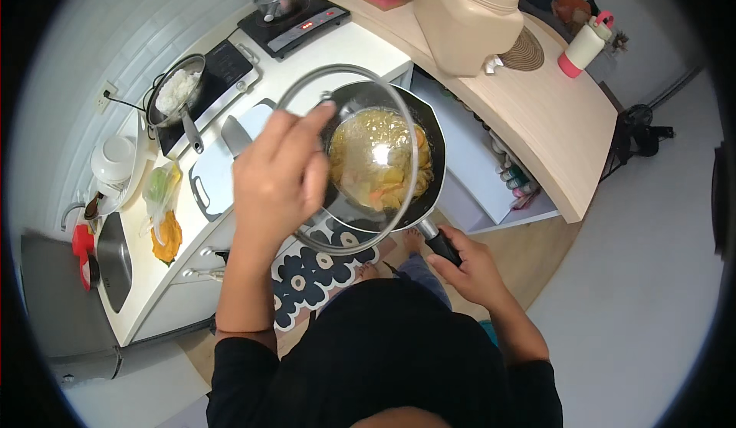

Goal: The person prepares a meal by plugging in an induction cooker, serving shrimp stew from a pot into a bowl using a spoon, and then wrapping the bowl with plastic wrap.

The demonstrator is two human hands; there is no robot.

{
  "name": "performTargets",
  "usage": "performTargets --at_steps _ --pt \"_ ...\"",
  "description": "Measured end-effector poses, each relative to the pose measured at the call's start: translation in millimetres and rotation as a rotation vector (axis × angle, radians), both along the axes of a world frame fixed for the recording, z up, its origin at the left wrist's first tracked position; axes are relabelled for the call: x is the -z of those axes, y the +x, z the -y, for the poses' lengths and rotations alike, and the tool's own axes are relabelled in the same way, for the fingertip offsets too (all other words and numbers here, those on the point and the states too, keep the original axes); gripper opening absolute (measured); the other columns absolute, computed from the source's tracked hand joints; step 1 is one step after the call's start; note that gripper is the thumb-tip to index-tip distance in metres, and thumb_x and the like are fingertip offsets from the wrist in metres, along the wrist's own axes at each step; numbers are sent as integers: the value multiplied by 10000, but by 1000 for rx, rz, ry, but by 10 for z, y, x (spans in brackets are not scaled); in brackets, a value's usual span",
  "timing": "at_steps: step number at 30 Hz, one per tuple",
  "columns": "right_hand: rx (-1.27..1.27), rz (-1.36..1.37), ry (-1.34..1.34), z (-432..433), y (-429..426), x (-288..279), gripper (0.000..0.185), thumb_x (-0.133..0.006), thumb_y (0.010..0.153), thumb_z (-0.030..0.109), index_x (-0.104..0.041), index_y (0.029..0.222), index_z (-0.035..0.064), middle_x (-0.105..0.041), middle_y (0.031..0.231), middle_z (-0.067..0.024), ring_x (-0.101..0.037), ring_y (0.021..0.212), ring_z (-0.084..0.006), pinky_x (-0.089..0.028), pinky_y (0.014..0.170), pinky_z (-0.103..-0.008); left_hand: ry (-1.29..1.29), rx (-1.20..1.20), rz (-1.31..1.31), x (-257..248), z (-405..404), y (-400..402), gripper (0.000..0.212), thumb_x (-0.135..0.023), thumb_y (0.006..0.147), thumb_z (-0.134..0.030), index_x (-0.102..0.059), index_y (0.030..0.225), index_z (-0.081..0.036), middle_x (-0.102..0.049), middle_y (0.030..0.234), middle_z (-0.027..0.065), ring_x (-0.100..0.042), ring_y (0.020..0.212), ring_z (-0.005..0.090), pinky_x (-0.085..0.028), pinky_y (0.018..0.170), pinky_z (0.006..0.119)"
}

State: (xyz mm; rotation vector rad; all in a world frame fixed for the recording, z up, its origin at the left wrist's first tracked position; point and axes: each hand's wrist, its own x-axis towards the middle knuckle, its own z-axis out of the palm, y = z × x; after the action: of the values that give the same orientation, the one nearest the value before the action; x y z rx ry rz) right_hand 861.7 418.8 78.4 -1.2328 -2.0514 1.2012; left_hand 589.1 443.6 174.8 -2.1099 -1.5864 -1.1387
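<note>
My right hand [468,264] grips the black handle [444,246] of a dark pan [438,140], held out in front of me. In the pan is a yellowish stew [397,183] with liquid and chunks. A round glass lid [351,249] with a metal rim is over the left part of the pan, offset from it and tilted. My left hand [282,169] is at the lid's left side, its fingers around the knob area; the hand partly hides the grip. Behind the left hand, a knife blade [234,134] shows over a pale cutting board [215,169].
A frying pan of white rice [179,91] stands on a portable cooker [224,71]. A small lidded pot [276,1] sits on an induction hob [305,25]. Left are bagged vegetables [161,183], bowls [114,157] and a sink [114,261]. A beige container [466,25] and bottle [583,48] stand right.
</note>
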Motion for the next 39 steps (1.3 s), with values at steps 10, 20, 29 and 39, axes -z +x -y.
performTargets --at_steps 10,20,29,39 --pt "78 -130 -273 -30 228 132 484 -647 854 219 -480 1262 19 -628 810 -110 -586 544 -119 -488 517 -268 -69 163 -333 384 -500 501 338 -673 655 -115 -620 978 -33 -499 791 53 -578 628 181 -470 530 303" --pt "123 -142 -362 -105 407 128 502 -651 854 217 -470 1277 17 -622 791 -117 -587 541 -125 -489 509 -269 -23 243 -265 506 -810 797 276 -648 650 -55 -638 925 -74 -463 724 44 -554 582 188 -469 500 319" --pt "181 -164 -457 -196 543 196 519 -645 855 194 -455 1309 30 -607 753 -86 -568 526 -112 -475 505 -261 -109 360 -230 653 -1012 1045 261 -644 669 -82 -637 930 -75 -482 741 47 -578 605 189 -466 519 320" --pt "254 -158 -458 -297 690 260 459 -647 854 205 -493 1236 3 -585 680 -47 -565 524 -110 -466 507 -261 -109 404 -249 781 -1330 1264 246 -654 686 -104 -645 929 -66 -497 760 48 -576 611 187 -467 539 314"
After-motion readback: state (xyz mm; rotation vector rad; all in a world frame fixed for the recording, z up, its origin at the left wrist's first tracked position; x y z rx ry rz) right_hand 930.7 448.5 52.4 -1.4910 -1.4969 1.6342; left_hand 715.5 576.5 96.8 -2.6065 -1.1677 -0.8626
